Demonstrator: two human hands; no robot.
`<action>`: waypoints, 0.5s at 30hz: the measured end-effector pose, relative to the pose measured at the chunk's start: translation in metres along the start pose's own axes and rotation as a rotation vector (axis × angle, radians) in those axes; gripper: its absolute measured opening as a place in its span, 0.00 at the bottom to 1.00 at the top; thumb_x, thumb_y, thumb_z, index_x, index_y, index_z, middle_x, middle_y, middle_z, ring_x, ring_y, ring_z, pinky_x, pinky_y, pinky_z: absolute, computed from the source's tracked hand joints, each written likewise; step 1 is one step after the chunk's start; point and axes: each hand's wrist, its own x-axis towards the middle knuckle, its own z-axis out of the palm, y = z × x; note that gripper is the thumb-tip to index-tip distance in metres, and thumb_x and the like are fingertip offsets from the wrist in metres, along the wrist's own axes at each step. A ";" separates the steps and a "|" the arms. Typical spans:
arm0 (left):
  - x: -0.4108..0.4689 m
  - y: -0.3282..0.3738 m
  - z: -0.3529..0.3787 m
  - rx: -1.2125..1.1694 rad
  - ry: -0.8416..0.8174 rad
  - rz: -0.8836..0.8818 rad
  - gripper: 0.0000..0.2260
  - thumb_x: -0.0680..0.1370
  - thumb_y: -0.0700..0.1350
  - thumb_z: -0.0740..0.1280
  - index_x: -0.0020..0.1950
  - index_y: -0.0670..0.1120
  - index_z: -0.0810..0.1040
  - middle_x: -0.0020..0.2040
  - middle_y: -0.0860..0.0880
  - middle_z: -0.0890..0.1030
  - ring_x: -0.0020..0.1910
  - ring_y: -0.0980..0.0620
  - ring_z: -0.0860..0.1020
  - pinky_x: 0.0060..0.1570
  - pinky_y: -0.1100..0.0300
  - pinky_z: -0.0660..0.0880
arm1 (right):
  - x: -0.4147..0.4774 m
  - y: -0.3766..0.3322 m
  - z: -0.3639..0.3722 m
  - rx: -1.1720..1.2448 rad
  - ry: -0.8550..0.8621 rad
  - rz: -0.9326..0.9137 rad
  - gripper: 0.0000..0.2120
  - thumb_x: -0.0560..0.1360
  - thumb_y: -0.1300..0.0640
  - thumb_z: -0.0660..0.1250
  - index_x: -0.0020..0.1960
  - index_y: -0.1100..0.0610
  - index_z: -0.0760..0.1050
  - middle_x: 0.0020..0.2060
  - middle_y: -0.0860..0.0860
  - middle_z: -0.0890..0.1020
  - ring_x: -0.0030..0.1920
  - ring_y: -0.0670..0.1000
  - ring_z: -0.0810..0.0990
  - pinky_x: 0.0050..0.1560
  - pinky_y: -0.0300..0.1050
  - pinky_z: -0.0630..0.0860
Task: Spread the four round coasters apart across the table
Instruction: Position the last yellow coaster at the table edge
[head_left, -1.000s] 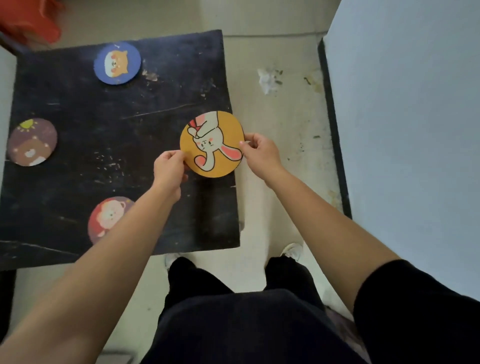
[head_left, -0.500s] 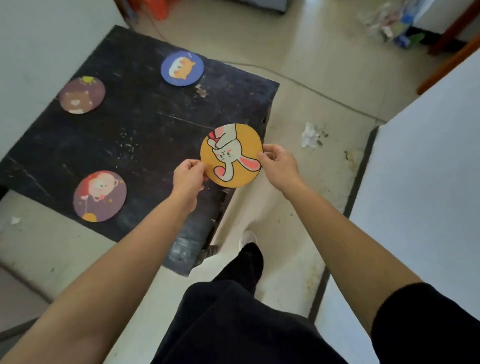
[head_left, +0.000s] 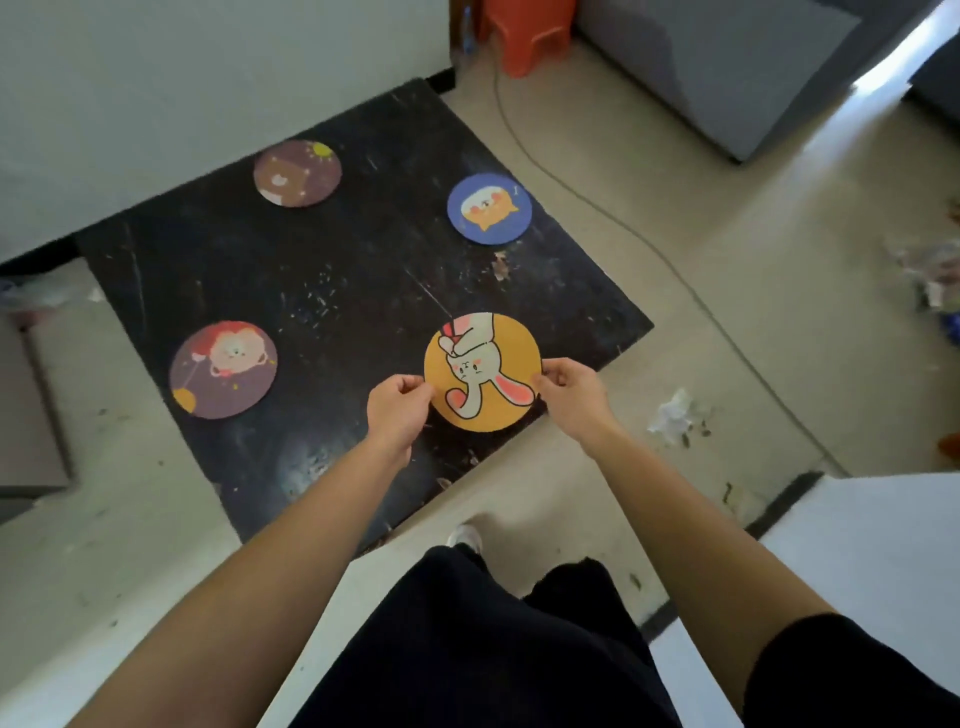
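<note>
An orange rabbit coaster (head_left: 483, 371) is over the near right corner of the low black table (head_left: 337, 291). My left hand (head_left: 397, 410) pinches its left edge and my right hand (head_left: 569, 397) pinches its right edge. I cannot tell whether it touches the tabletop. A purple coaster with a red-haired figure (head_left: 223, 370) lies flat at the near left. A brown bear coaster (head_left: 297, 173) lies at the far left. A blue coaster with an orange cat (head_left: 489, 209) lies at the far right.
A white wall borders the table's far left side. An orange stool (head_left: 524, 31) and a grey sofa (head_left: 727, 67) stand beyond. A cable (head_left: 597, 208) runs over the floor to the right. Crumpled paper (head_left: 672, 415) lies on the floor. A white surface (head_left: 857, 545) is at near right.
The view has swung round, so the table appears rotated. Both hands keep hold of the orange rabbit coaster at the table's near right corner. The other three coasters stay where they lie.
</note>
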 end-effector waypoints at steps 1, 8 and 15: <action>0.002 -0.004 -0.002 -0.015 0.040 -0.021 0.04 0.73 0.40 0.69 0.40 0.49 0.80 0.41 0.46 0.82 0.40 0.50 0.76 0.37 0.56 0.70 | 0.009 -0.003 0.004 -0.030 -0.038 -0.009 0.08 0.78 0.52 0.67 0.56 0.50 0.80 0.43 0.44 0.83 0.47 0.46 0.81 0.49 0.44 0.77; 0.008 -0.050 0.004 -0.070 0.299 -0.231 0.07 0.73 0.40 0.69 0.50 0.45 0.82 0.47 0.46 0.84 0.42 0.50 0.78 0.40 0.56 0.75 | 0.063 -0.001 0.036 -0.333 -0.378 -0.104 0.13 0.78 0.54 0.67 0.61 0.54 0.78 0.42 0.45 0.82 0.46 0.47 0.79 0.48 0.42 0.74; -0.006 -0.084 0.021 -0.143 0.295 -0.393 0.05 0.72 0.45 0.72 0.45 0.46 0.80 0.42 0.47 0.81 0.41 0.47 0.77 0.41 0.51 0.77 | 0.087 0.024 0.049 -0.615 -0.603 -0.128 0.14 0.76 0.51 0.67 0.60 0.52 0.76 0.41 0.47 0.82 0.44 0.51 0.80 0.41 0.45 0.76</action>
